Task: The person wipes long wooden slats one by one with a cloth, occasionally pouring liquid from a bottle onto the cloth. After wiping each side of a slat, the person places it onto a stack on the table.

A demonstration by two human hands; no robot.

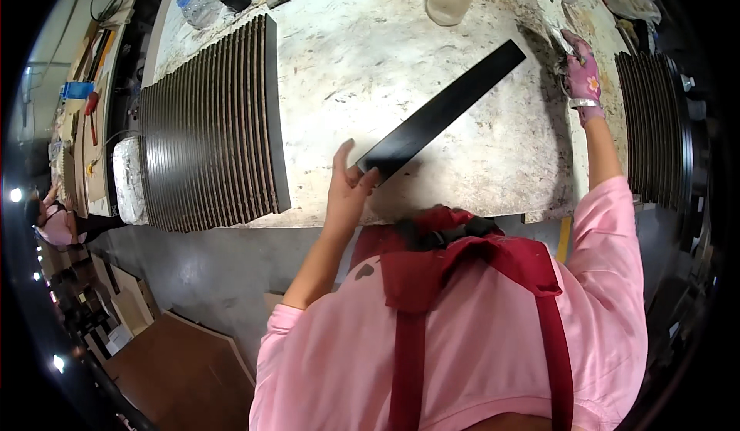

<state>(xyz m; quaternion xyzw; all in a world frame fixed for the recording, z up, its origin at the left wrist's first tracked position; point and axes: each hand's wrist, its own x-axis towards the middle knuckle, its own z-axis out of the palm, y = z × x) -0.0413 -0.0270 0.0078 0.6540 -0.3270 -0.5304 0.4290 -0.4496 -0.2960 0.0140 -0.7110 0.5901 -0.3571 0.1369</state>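
In the head view, the near end of a flat black strip (443, 115) is pinched by the bare left hand (353, 188), one finger spread away. The strip is angled across the paint-stained white worktable (331, 84), right of a row of dark slats (208, 130). Whether the fingers of the pink-gloved right hand (583, 76) are closed cannot be told.

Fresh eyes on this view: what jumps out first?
The long dark strip slanting across the pale table, its near end in the left hand, likely draws eyes first. Then come the row of dark strips at the table's left and the pink-gloved right hand toward its right.
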